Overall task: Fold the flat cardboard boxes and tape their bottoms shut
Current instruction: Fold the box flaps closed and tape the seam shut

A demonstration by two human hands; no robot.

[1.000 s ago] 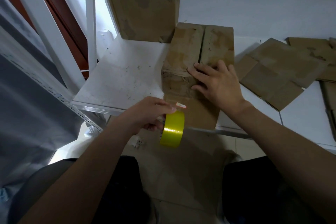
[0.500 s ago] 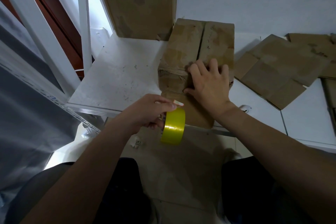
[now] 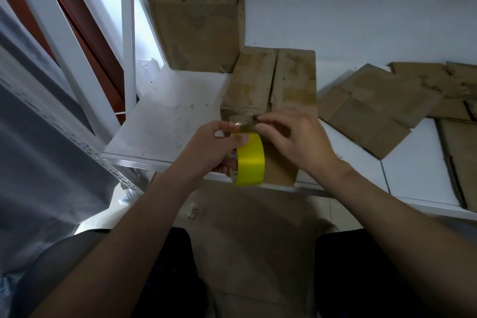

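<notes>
A folded cardboard box (image 3: 271,80) lies on the white table (image 3: 167,121) with its two bottom flaps closed and the seam facing up. My left hand (image 3: 206,152) grips a yellow roll of tape (image 3: 250,160) at the box's near end. My right hand (image 3: 294,139) pinches the free end of the clear tape just above the roll, over the box's near edge. A short strip of tape stretches between the two hands.
An assembled open box (image 3: 198,28) stands at the back against the wall. Flat cardboard boxes (image 3: 382,108) lie spread on the table to the right. A white metal rack post (image 3: 126,33) rises at the left. Cardboard covers the floor (image 3: 258,240) between my knees.
My right hand left the top of the box and came to the roll, taking the tape's end. My left hand lifted the roll up to the box's near edge.
</notes>
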